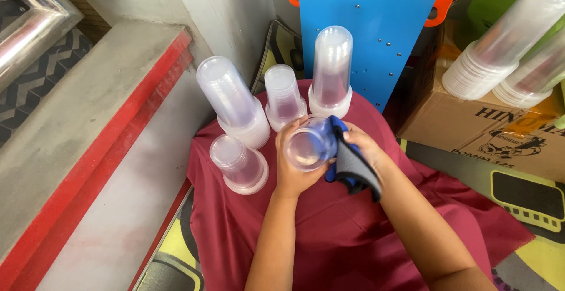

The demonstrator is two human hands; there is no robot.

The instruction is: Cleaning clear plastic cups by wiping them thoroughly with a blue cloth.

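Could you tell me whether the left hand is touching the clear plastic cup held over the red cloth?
Touching. The head view shows the left hand wrapped around the clear plastic cup, fingers on its side.

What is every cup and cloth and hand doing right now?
Clear cup: on its side, held in both hands.
Left hand: gripping the cup.
Right hand: pressing a blue cloth against the cup.
Four cup stacks: upside down, standing on the red cloth.
More cup stacks: lying tilted on the cardboard box.
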